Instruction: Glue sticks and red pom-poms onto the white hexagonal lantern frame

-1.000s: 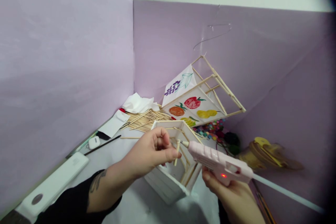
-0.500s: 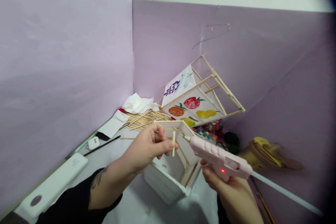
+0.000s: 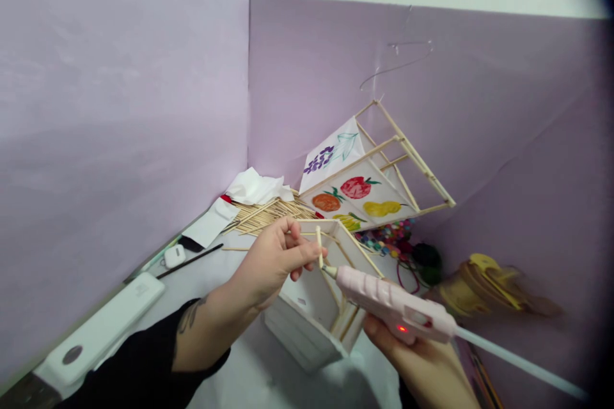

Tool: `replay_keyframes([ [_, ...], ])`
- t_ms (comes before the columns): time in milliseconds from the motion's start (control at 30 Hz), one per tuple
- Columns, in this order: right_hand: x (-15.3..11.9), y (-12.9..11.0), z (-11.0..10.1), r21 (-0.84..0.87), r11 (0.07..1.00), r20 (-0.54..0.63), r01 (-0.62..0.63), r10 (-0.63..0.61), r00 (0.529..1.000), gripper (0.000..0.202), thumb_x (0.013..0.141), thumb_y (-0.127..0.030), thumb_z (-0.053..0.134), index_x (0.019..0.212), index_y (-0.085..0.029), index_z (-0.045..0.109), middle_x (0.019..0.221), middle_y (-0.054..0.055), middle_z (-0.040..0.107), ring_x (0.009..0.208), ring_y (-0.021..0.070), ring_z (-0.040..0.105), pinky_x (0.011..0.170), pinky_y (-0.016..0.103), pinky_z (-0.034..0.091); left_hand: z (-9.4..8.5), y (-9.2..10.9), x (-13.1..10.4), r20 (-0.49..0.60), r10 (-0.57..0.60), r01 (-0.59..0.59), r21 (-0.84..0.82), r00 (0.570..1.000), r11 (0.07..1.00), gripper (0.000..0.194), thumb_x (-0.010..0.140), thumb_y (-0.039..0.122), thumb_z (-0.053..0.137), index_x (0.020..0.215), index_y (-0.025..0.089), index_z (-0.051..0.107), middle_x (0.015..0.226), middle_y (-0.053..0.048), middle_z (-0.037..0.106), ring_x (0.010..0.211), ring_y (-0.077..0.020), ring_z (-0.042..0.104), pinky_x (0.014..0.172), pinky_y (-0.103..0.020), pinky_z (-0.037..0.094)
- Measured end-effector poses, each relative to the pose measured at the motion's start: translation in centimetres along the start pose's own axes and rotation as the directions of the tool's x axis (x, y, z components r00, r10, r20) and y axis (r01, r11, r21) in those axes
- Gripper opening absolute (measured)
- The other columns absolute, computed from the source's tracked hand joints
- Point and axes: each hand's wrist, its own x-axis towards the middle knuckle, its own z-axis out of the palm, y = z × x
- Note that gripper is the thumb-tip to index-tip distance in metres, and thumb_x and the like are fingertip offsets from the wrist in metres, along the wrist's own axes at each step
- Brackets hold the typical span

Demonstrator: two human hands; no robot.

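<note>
Between thumb and fingers, my left hand (image 3: 281, 255) pinches a short wooden stick (image 3: 319, 244), which stands nearly upright. My right hand (image 3: 407, 348) is wrapped round the handle of a pink glue gun (image 3: 393, 300) with a lit red light and a white glue stick out of its back. The gun's nozzle touches or almost touches the lower end of the short stick. Below both hands sits an open white box (image 3: 304, 335) with wooden sticks along its inner edges.
Behind the box stands a stick frame (image 3: 417, 160) with painted fruit panels. Thin sticks (image 3: 263, 212) lie in a pile beside white paper (image 3: 256, 186). Colourful beads (image 3: 388, 236), yellow tape rolls (image 3: 480, 287), a small white case (image 3: 174, 256) and a long white device (image 3: 105, 326) lie around.
The glue gun has moved left and down, bringing its nozzle to the lower end of the short stick. The view has shifted slightly.
</note>
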Motion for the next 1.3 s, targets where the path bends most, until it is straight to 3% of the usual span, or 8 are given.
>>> replay_keyframes([
  [433, 0.3, -0.5, -0.7, -0.057, 0.998, 0.071, 0.005, -0.001, 0.997, 0.018, 0.082, -0.041, 0.072, 0.088, -0.025, 0.078, 0.070, 0.003, 0.072, 0.080, 0.0296, 0.072, 0.074, 0.038, 0.062, 0.1, 0.2, -0.2, -0.014, -0.001, 0.001, 0.003, 1.000, 1.000, 0.045, 0.069, 0.029, 0.081, 0.075, 0.022, 0.037, 0.056, 0.007, 0.058, 0.042, -0.0036, 0.039, 0.043, -0.017, 0.029],
  [633, -0.1, -0.4, 0.1, 0.012, 1.000, -0.004, -0.017, 0.017, 1.000, 0.025, 0.085, -0.047, 0.067, 0.090, -0.025, 0.077, 0.073, 0.004, 0.072, 0.084, 0.0301, 0.072, 0.075, 0.037, 0.062, 0.0, 0.2, -0.1, -0.017, -0.006, 0.005, -0.009, 1.000, 1.000, 0.044, 0.070, 0.029, 0.081, 0.076, 0.022, 0.037, 0.057, 0.007, 0.059, 0.043, -0.0037, 0.040, 0.042, -0.016, 0.027],
  [900, 0.1, -0.2, 0.1, 0.055, 0.998, 0.028, -0.035, 0.034, 0.999, 0.023, 0.083, -0.047, 0.067, 0.087, -0.027, 0.077, 0.076, 0.004, 0.072, 0.087, 0.0327, 0.072, 0.085, 0.043, 0.060, 0.2, 0.6, -0.3, -0.019, -0.028, 0.026, -0.078, 0.999, 0.997, 0.049, 0.067, 0.029, 0.084, 0.074, 0.022, 0.036, 0.055, 0.009, 0.054, 0.043, -0.0025, 0.038, 0.043, -0.015, 0.026],
  [1067, 0.0, -1.2, 0.0, 0.014, 1.000, 0.020, -0.028, 0.028, 0.999, 0.021, 0.080, -0.047, 0.070, 0.083, -0.027, 0.075, 0.074, 0.002, 0.070, 0.074, 0.0283, 0.069, 0.068, 0.037, 0.060, 0.3, 0.5, -0.2, -0.031, -0.019, 0.016, -0.076, 0.999, 0.997, 0.050, 0.066, 0.030, 0.084, 0.074, 0.022, 0.036, 0.056, 0.009, 0.053, 0.044, -0.0025, 0.037, 0.044, -0.016, 0.027],
  [1200, -0.3, -1.7, -1.0, 0.007, 0.999, 0.001, -0.040, 0.040, 0.999, 0.019, 0.076, -0.044, 0.073, 0.078, -0.025, 0.073, 0.070, 0.001, 0.070, 0.062, 0.0229, 0.063, 0.054, 0.030, 0.053, -0.6, 0.8, 0.9, -0.023, 0.020, -0.019, 0.032, 1.000, 0.999, 0.048, 0.068, 0.033, 0.083, 0.076, 0.022, 0.037, 0.059, 0.006, 0.058, 0.047, -0.0048, 0.044, 0.045, -0.016, 0.027],
  [1300, -0.4, -0.9, -2.2, 0.014, 0.997, -0.071, -0.075, 0.076, 0.995, 0.019, 0.075, -0.043, 0.074, 0.079, -0.024, 0.074, 0.071, 0.003, 0.072, 0.067, 0.0253, 0.066, 0.057, 0.031, 0.053, -1.8, 1.7, 2.7, 0.024, 0.066, -0.070, 0.279, 0.998, 0.958, 0.044, 0.070, 0.034, 0.081, 0.076, 0.022, 0.040, 0.061, 0.006, 0.059, 0.052, -0.0067, 0.050, 0.048, -0.017, 0.028],
])
